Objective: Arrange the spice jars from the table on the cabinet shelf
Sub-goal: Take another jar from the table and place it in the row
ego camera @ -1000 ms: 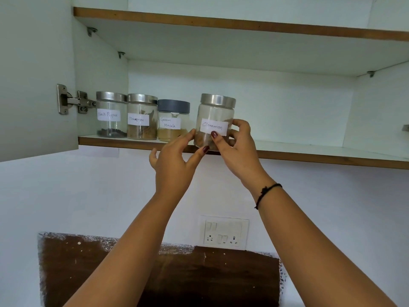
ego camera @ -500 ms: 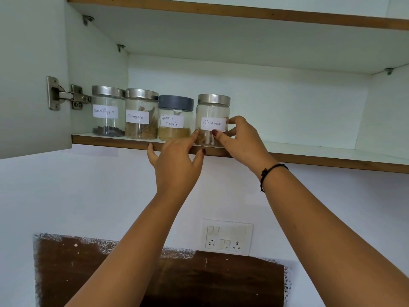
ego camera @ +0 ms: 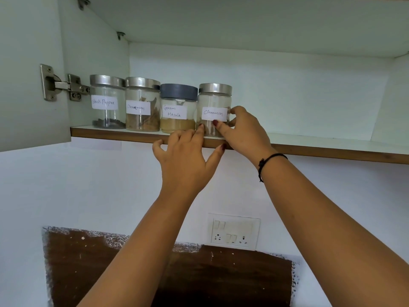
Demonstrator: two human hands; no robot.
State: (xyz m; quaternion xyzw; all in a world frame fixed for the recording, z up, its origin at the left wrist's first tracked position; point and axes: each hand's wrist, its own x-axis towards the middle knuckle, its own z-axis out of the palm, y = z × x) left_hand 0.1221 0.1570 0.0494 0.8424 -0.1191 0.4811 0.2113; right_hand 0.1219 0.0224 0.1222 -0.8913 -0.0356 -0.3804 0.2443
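Note:
Several glass spice jars stand in a row on the cabinet shelf (ego camera: pixel 332 149). From the left: Black Pepper jar (ego camera: pixel 107 101), a Cinnamon jar (ego camera: pixel 142 105), the grey-lidded Garam Masala jar (ego camera: pixel 178 107), and a second Cinnamon jar (ego camera: pixel 214 103) with a steel lid. My right hand (ego camera: pixel 241 131) is wrapped around that last jar's lower right side, thumb on its front. My left hand (ego camera: pixel 188 158) has its fingertips against the jar's lower left, at the shelf's front edge, thumb spread below. The jar sits upright on the shelf, close to the Garam Masala jar.
The cabinet door with its metal hinge (ego camera: pixel 59 84) stands open at the left. The shelf runs bare to the right of the jars. A switch and socket plate (ego camera: pixel 233 232) is on the white wall below, above a dark brown panel (ego camera: pixel 168 275).
The second Cinnamon jar went from tilted at the shelf edge to standing upright on the shelf, pushed back and left beside the Garam Masala jar. Both hands followed it.

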